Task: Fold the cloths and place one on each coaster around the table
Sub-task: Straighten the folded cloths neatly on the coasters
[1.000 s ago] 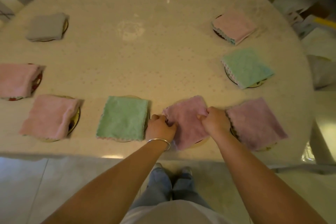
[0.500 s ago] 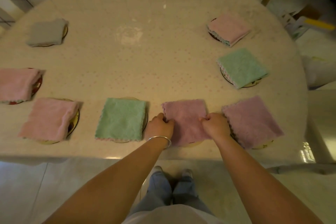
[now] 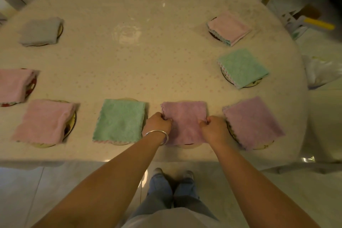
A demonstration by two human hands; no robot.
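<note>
A folded purple cloth (image 3: 185,118) lies flat over a coaster (image 3: 187,146) at the near edge of the table. My left hand (image 3: 157,123) pinches its left side and my right hand (image 3: 212,128) pinches its right side. To its left a folded green cloth (image 3: 120,121) covers another coaster. A second folded purple cloth (image 3: 251,122) lies to its right on a coaster (image 3: 262,146).
Folded cloths sit on coasters around the table (image 3: 148,61): pink (image 3: 43,121), pink (image 3: 13,85), grey (image 3: 39,30), pink (image 3: 228,27), green (image 3: 242,67). A white chair (image 3: 322,116) stands at the right. The table's near edge runs just below my wrists.
The purple cloth was askew and bunched; now it lies squarer and flatter on its coaster. Both hands stay on its sides, and the view has shifted slightly.
</note>
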